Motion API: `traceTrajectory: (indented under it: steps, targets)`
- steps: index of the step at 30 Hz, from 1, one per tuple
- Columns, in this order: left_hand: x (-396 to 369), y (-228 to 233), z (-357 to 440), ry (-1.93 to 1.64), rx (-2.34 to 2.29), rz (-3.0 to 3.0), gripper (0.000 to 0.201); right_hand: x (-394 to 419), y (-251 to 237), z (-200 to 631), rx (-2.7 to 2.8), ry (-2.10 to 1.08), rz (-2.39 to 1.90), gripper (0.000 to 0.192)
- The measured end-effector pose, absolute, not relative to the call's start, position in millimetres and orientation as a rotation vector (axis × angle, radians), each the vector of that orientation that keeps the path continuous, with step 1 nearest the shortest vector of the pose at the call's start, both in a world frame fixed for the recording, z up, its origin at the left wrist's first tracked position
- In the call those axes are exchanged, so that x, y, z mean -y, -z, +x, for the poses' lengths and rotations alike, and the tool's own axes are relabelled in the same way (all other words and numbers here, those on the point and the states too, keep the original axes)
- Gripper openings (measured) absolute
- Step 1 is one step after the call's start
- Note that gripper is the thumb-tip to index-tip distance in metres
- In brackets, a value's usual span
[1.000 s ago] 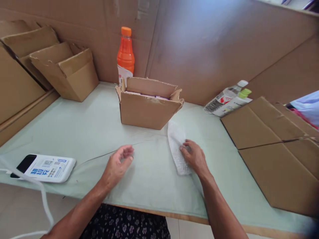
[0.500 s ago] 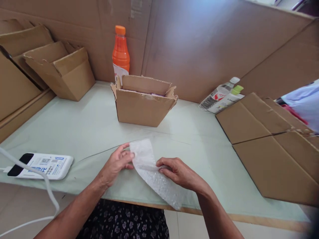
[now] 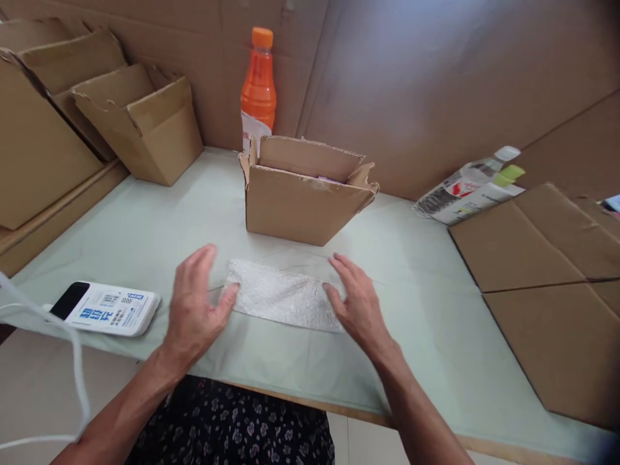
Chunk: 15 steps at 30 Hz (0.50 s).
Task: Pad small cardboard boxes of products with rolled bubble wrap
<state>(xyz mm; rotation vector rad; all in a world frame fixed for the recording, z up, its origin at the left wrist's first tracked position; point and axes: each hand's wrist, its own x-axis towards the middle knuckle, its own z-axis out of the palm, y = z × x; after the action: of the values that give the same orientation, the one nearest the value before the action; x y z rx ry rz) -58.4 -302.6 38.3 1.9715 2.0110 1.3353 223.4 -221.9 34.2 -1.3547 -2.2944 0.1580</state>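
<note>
Framing the bubble-wrap strip (image 3: 281, 298) between left hand (image 3: 196, 313) at one end and right hand (image 3: 357, 303) at the other, apparently for steadying both ends at once; spreading the fingers loosely, pinching nothing visible, holding both thumbs over the strip's ends, impossible to tell whether pressing or just hovering; having the strip lying flat from hand to hand on the pale green cloth (image 3: 421, 316), likely for gaining a level surface, near the open carton (image 3: 290, 206), with the orange bottle (image 3: 259, 90) standing behind
</note>
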Motion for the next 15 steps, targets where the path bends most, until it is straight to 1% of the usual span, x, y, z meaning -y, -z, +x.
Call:
traceTrajectory:
  steps: [2,4,6,8,10,13,15]
  targets:
    - [304,-35,-35,-1.190,-1.791,2.227,0.070,234,-27,185,2.427,-0.199,-1.199,0.049]
    - [306,-22,-15,-0.973,-1.599,2.329,0.075,244,-17,153,2.619,-0.276,-1.035,0.051]
    - [308,-2,-9,-0.829,-1.602,2.310,0.076,251,-7,142,2.759,-0.319,-0.960,0.056]
    - [309,14,-17,-0.765,-1.695,2.267,0.074,256,2,160,2.805,-0.298,-1.014,0.063]
    - [311,22,-32,-0.747,-1.766,2.245,0.070,259,10,200,2.768,-0.226,-1.157,0.065]
    - [312,19,-51,-0.745,-1.798,2.207,0.064,262,14,269,2.602,-0.046,-1.439,0.061]
    - [312,9,-56,-0.796,-1.852,2.154,0.061,263,11,297,2.438,0.087,-1.593,0.060]
